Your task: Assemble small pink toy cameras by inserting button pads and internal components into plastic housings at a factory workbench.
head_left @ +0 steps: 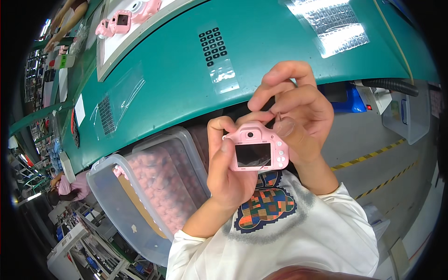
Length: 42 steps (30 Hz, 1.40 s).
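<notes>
Pink camera (254,151), clasped in the left hand (225,170). Right hand (304,114): fingers drawn narrow at the camera's upper right corner, contents indeterminable. Green table (163,84) beyond the grip; translucent bin (119,212) to its left.

no wording is showing legibly; any marks on the buttons (280,151) of the pink camera (254,151) are appearing too small to read. past the tabletop's (168,70) near edge, yellow-and-black stripes (368,154) are running across the floor (357,137).
</notes>
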Available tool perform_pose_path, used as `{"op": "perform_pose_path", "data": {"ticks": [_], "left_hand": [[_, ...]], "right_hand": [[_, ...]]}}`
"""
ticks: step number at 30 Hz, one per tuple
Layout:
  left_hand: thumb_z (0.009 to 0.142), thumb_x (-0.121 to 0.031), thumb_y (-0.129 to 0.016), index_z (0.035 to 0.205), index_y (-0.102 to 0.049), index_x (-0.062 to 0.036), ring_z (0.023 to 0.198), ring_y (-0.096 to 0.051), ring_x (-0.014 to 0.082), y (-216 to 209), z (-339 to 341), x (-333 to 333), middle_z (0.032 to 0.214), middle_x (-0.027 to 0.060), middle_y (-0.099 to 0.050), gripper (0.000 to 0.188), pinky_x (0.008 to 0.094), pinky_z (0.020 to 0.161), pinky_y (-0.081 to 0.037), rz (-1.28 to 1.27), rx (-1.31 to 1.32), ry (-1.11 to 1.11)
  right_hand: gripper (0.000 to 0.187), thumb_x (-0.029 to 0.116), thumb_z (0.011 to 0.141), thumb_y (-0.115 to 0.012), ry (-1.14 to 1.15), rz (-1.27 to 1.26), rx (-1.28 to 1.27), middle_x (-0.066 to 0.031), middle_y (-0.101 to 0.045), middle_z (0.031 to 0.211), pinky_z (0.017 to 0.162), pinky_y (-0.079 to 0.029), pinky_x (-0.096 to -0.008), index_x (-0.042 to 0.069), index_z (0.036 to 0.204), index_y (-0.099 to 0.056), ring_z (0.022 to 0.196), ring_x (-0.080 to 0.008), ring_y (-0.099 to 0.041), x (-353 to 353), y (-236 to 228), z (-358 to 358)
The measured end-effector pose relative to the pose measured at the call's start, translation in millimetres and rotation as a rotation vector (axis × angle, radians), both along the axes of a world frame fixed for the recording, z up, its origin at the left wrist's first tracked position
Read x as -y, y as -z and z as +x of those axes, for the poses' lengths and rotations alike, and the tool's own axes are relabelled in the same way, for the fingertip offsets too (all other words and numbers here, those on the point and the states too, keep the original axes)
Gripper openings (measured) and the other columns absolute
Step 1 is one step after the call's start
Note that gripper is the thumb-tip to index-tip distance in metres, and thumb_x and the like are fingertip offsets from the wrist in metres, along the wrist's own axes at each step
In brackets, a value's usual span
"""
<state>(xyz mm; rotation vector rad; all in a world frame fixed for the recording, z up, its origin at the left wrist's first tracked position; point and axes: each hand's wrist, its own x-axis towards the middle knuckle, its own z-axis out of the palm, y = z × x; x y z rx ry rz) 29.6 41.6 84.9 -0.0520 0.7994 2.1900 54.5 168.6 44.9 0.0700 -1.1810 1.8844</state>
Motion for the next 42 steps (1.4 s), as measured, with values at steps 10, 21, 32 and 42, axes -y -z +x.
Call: {"op": "perform_pose_path", "data": {"ticks": [10,21,32,42], "left_hand": [[0.095,-0.012,-0.049,0.148,-0.038,-0.0010,0.111,-0.063,0.0329,2,-3,17,0.136,0.0249,-0.055,0.055,0.0389,0.096,-0.053,0.018,-0.061,0.252],[0.090,-0.011,-0.049,0.147,-0.041,0.0018,0.117,-0.058,0.0276,-10,0,14,0.136,0.0200,-0.056,0.058,0.0382,0.101,-0.047,-0.139,-0.119,0.203],[0.090,-0.009,-0.049,0.142,-0.048,0.0014,0.117,-0.055,0.0242,-6,2,10,0.133,0.0174,-0.058,0.053,0.0341,0.104,-0.041,-0.300,-0.260,0.239],[0.092,-0.004,-0.046,0.140,-0.049,0.0010,0.116,-0.056,0.0233,-8,5,6,0.131,0.0162,-0.059,0.049,0.0330,0.104,-0.041,-0.375,-0.307,0.252]], "right_hand": [[0.007,0.004,0.076,-0.075,0.091,0.555,0.324,-0.0206,-0.066,0.115,0.086,-0.054,-0.0383,0.003,0.083,-0.071,0.086,-0.0255,-0.067,-27,-46,18],[0.005,0.003,0.069,-0.071,0.111,1.243,0.518,-0.0125,-0.070,0.097,0.098,-0.048,-0.0469,0.003,0.071,-0.066,0.081,-0.0227,-0.064,-40,-87,23],[0.009,0.000,0.069,-0.065,0.068,1.439,0.568,-0.0048,-0.068,0.089,0.101,-0.045,-0.0474,0.004,0.067,-0.058,0.077,-0.0199,-0.059,-36,-100,15],[0.007,-0.002,0.070,-0.063,-0.018,1.399,0.717,-0.0024,-0.067,0.088,0.105,-0.043,-0.0434,0.004,0.073,-0.060,0.076,-0.0181,-0.058,-36,-109,16]]}}
